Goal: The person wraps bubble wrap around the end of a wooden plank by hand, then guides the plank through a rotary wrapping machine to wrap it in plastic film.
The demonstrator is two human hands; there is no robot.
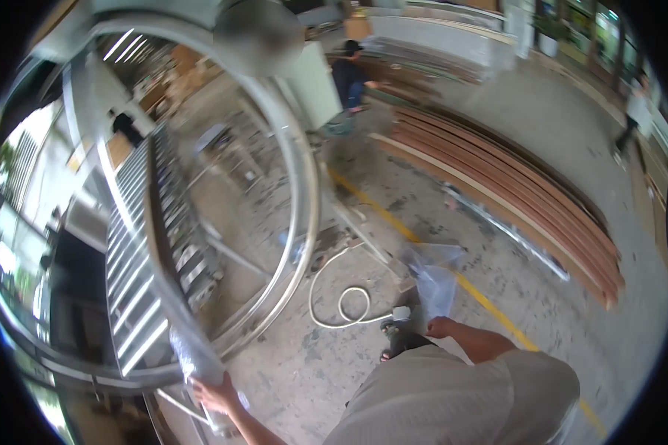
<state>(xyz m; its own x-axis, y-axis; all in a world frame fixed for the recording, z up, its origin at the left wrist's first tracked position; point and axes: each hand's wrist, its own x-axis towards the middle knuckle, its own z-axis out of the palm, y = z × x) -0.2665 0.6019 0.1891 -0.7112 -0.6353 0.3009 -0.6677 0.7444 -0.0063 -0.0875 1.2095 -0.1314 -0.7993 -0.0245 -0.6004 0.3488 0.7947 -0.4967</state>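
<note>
My left hand (pixel 217 394) is at the lower left with its fingers spread, against or just beside the lower end of a shiny plastic-wrapped part (pixel 193 357) of the metal frame; contact is hard to tell. That frame includes a large curved metal tube (pixel 302 170) and a slatted metal panel (pixel 133 282). Low in the middle, my right hand (pixel 441 327) is closed in a fist at the near end of a clear plastic sheet (pixel 436 288). The sheet spreads forward from the fist over the floor.
A pale hose (pixel 355 291) lies coiled near my feet. Long brown boards (pixel 497 178) are stacked on the right, beside a wrapped metal bar (pixel 505 230). One person (pixel 349 78) crouches near a pale panel (pixel 315 89); other people stand at the far left and right.
</note>
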